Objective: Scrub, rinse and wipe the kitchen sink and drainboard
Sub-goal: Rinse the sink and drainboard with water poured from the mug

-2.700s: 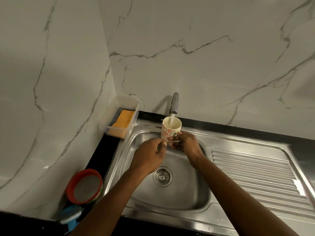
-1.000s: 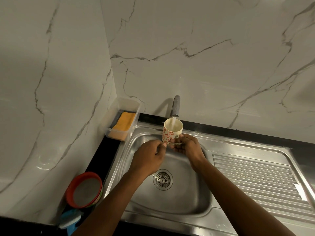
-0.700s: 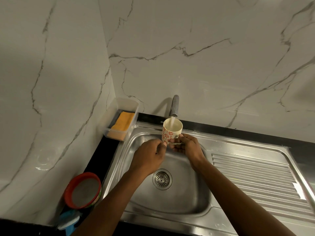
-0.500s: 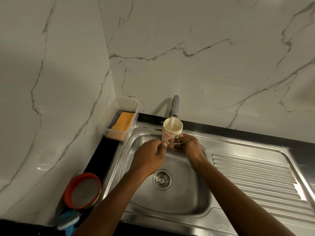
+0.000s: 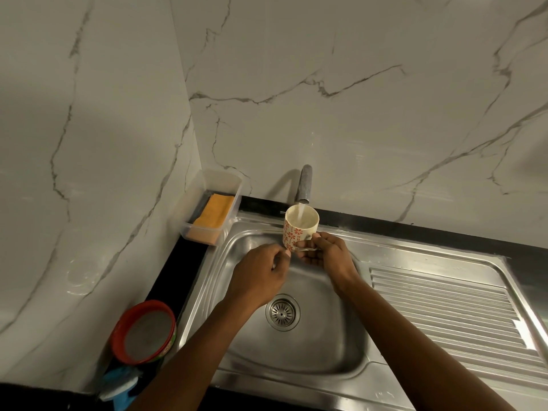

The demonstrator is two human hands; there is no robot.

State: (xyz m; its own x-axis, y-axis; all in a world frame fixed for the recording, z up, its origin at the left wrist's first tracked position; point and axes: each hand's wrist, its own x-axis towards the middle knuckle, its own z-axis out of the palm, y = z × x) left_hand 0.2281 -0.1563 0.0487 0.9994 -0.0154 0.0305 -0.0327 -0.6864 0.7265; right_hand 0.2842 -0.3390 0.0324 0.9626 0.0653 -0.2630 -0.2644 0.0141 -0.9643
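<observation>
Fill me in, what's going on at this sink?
A person is holding a patterned mug under the running tap, above the sink. Water is streaming into the mug. The right hand grips it at the handle side, and the left hand pinches its lower edge. An orange sponge lies untouched in the clear container at the back left corner. Nobody is touching the drainboard, so this looks like collecting water, not scrubbing yet.
</observation>
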